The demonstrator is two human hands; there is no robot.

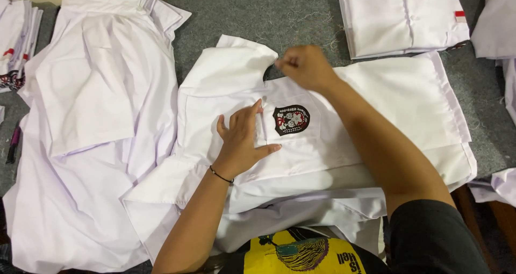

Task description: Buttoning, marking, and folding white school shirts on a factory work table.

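Observation:
A white shirt (387,99) lies flat on the grey felt surface (301,16), its chest pocket bearing a dark embroidered badge (291,119). My left hand (243,137) presses flat on the shirt just left of the badge, fingers spread, a thin black band on the wrist. My right hand (306,65) is at the shirt's collar edge, fingers pinched on the fabric. The collar flap (231,64) is folded out to the upper left.
A heap of unfolded white shirts (91,118) covers the left side. A folded white shirt stack (400,16) with a small red tag sits at the top right. More folded shirts (16,37) lie at the far left edge, and white cloth (497,21) at the right.

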